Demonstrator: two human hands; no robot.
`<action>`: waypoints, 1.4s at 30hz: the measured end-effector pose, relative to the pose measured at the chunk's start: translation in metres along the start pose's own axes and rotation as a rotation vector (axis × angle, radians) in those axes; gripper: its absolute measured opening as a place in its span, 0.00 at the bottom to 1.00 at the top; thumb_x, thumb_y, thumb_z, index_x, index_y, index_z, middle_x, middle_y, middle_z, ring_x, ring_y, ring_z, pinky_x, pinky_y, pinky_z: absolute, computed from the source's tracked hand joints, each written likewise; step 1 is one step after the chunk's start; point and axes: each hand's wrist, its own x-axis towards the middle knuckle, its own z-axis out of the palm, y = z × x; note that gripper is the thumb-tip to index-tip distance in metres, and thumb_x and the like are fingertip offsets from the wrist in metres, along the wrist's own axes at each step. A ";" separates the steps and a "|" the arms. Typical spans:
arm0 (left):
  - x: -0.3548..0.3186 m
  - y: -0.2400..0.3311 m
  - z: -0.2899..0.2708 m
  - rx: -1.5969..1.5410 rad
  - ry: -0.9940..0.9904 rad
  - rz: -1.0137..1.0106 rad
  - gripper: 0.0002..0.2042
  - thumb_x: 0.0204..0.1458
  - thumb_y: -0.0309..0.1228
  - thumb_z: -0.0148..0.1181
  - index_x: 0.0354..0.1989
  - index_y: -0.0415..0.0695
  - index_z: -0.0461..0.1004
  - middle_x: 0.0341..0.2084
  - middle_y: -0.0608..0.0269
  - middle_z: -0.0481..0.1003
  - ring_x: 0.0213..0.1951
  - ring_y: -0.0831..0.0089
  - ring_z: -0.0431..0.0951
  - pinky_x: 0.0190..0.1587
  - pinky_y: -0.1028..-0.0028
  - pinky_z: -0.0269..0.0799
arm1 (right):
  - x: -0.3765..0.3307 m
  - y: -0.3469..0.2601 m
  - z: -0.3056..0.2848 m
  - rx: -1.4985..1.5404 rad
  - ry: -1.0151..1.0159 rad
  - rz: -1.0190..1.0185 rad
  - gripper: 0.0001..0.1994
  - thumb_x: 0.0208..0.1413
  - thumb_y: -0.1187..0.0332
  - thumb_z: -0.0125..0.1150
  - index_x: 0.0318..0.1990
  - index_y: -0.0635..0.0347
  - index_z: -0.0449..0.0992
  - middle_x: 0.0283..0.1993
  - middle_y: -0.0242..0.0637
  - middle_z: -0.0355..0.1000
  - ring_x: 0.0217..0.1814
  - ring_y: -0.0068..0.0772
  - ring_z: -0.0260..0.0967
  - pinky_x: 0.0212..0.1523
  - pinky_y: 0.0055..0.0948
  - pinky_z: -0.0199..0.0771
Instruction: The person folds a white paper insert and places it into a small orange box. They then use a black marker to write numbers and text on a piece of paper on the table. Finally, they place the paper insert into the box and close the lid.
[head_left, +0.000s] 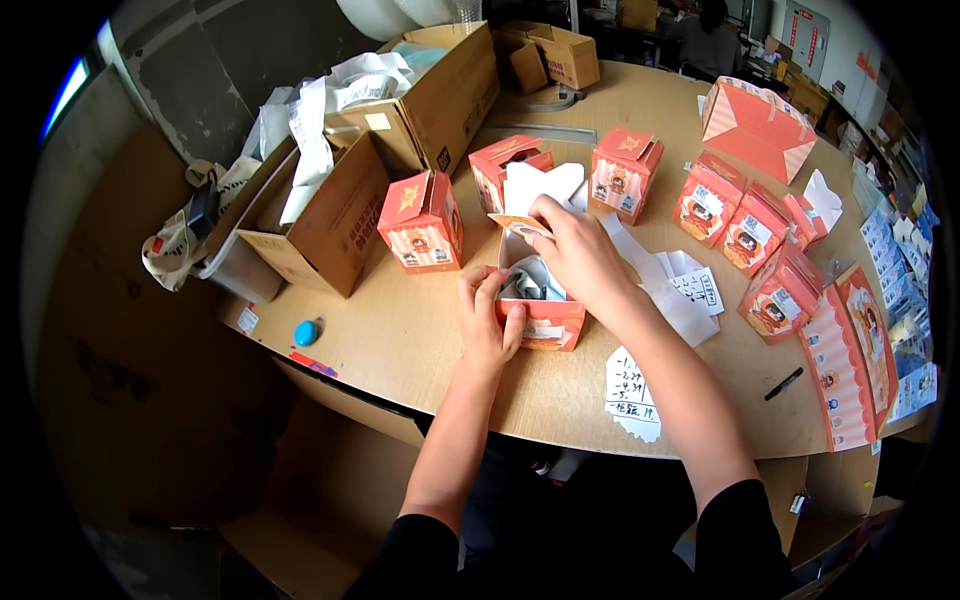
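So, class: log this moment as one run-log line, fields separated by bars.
left hand steadies open orange box | right hand at its top flap | silver pouch inside | closed orange boxes around on table

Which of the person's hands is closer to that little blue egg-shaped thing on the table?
Left. The left hand grips the open orange box, nearer the blue object; the right hand is farther right.

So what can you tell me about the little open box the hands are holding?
The open box is small, orange-red cardboard with a pale striped front and a small picture. It stands upright near the round wooden table's front edge, top flaps open. Crumpled white-grey wrapping sits inside. The left hand grips its left side, thumb over the front rim. The right hand reaches over the top, fingers at a raised flap. A white slip of paper lies just right of it.
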 end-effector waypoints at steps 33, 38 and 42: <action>-0.008 0.007 0.002 0.010 0.024 -0.077 0.25 0.56 0.25 0.58 0.65 0.34 0.71 0.57 0.39 0.70 0.60 0.45 0.72 0.69 0.48 0.68 | 0.002 0.011 0.005 -0.505 0.023 -0.410 0.11 0.64 0.67 0.72 0.50 0.57 0.82 0.46 0.43 0.74 0.50 0.51 0.82 0.54 0.49 0.84; -0.007 0.008 0.001 0.021 0.027 -0.056 0.26 0.56 0.26 0.60 0.65 0.35 0.72 0.56 0.40 0.70 0.59 0.44 0.72 0.68 0.48 0.67 | 0.001 0.009 -0.008 -0.386 -0.063 -0.336 0.08 0.64 0.67 0.69 0.46 0.61 0.85 0.49 0.41 0.75 0.55 0.46 0.81 0.58 0.46 0.83; -0.006 0.011 -0.001 0.022 0.015 -0.064 0.27 0.57 0.29 0.60 0.66 0.35 0.73 0.57 0.40 0.71 0.61 0.44 0.73 0.68 0.47 0.68 | -0.008 0.008 -0.012 -0.415 -0.241 -0.301 0.12 0.69 0.63 0.70 0.50 0.62 0.88 0.53 0.41 0.76 0.57 0.47 0.78 0.63 0.46 0.80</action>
